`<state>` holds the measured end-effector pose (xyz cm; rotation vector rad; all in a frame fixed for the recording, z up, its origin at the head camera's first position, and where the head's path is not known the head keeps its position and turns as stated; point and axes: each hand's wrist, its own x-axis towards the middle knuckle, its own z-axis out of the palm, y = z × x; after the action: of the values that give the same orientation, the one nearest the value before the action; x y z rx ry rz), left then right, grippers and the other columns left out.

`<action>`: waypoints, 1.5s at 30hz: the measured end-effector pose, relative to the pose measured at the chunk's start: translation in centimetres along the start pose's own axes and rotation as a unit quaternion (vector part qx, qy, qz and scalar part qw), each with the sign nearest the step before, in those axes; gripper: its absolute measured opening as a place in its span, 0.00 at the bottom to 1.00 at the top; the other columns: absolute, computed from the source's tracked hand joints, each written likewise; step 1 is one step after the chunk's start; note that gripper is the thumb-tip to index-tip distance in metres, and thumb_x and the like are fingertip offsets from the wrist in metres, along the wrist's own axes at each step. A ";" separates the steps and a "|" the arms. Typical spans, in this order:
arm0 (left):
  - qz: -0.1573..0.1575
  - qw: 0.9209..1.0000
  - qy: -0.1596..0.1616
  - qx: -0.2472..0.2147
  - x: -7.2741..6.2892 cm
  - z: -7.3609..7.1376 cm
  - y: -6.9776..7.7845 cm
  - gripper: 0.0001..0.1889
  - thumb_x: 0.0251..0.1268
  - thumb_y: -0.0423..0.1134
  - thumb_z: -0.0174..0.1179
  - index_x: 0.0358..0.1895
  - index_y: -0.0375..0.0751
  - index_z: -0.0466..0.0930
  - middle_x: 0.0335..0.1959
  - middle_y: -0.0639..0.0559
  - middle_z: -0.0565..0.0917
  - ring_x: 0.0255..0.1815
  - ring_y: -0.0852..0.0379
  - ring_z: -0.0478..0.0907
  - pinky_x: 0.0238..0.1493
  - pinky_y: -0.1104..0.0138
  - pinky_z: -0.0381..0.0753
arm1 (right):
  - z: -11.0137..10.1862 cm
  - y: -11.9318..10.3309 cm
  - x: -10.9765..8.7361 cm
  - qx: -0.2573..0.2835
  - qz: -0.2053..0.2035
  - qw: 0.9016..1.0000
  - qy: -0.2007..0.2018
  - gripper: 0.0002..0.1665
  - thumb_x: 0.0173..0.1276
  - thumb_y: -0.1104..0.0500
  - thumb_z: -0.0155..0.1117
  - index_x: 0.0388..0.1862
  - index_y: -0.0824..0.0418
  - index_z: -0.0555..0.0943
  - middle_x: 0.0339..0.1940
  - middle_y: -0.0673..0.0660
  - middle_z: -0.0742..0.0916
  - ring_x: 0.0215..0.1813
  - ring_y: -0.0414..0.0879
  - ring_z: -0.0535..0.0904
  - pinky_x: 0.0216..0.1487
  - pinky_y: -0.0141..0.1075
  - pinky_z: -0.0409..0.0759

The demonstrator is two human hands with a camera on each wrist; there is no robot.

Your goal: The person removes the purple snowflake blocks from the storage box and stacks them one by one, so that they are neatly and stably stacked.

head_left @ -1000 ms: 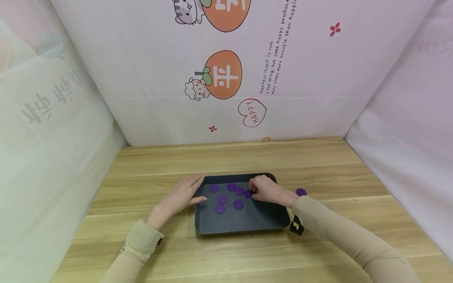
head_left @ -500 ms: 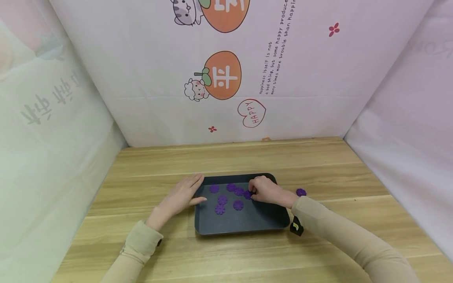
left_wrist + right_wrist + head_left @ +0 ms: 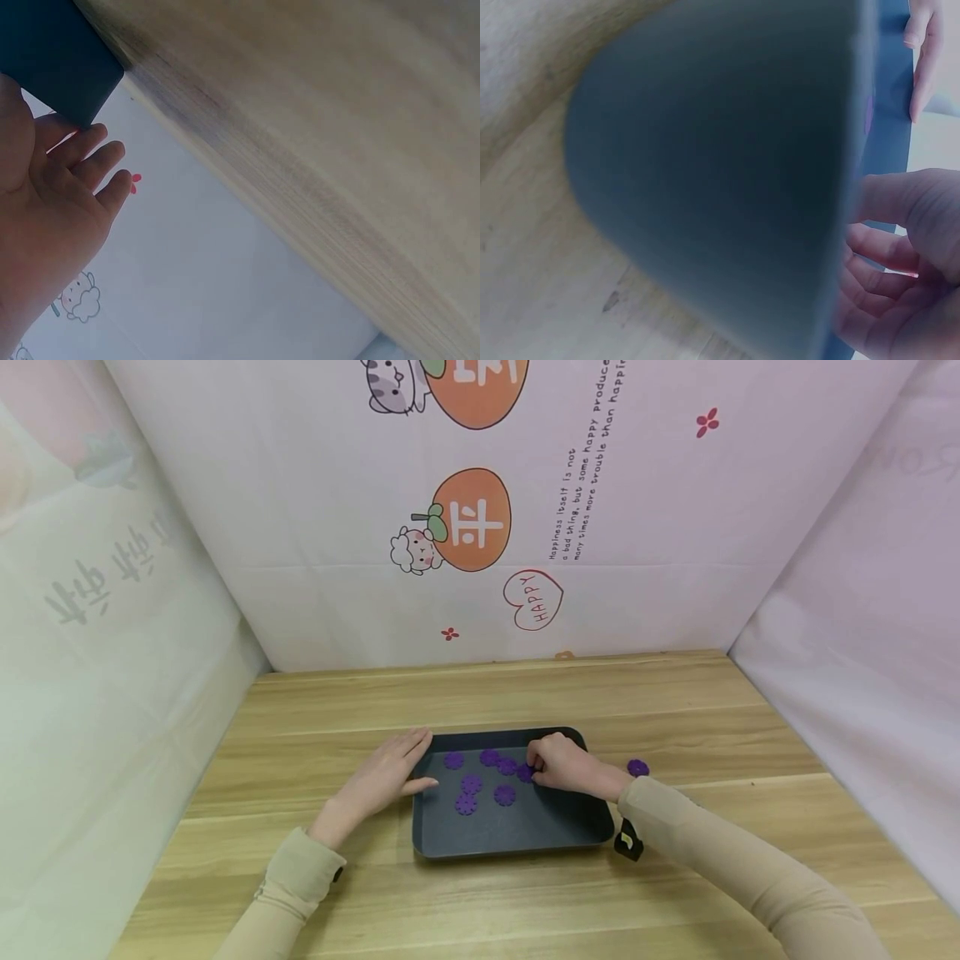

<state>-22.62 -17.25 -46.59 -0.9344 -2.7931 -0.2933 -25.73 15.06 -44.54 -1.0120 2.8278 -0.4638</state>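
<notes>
A dark grey rectangular tray lies on the table, holding several small purple discs with notched edges. My left hand rests on the tray's left rim, its fingers straight along the far left corner and the thumb reaching inside. Over the right half of the tray, my right hand has its fingers bent down and pinches a purple notched disc, partly hidden by the fingertips. Just left of it, another disc touches a disc. Behind the tray wall, the right wrist view hides the right fingertips.
One more purple disc lies on the wooden table, right of the tray and beyond the right wrist. Near the tray's lower right corner hangs a black wrist device. White printed cloth walls in the back and both sides.
</notes>
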 end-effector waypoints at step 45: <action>0.001 1.000 -0.005 -0.001 -0.2 -0.2 0.0 0.41 0.66 0.57 0.61 0.73 0.31 0.63 0.74 0.36 0.67 0.74 0.38 0.67 0.74 0.46 0.69 | -1.8 0.7 -1.2 0.036 0.008 0.999 0.009 0.07 0.59 0.66 0.71 0.37 0.67 0.84 0.32 0.58 0.89 0.32 0.40 0.83 0.33 0.29 0.84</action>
<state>-22.45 -17.36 -46.39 -0.9410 -2.8007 -0.2932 -25.57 16.81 -43.04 -0.9763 2.8098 -0.5708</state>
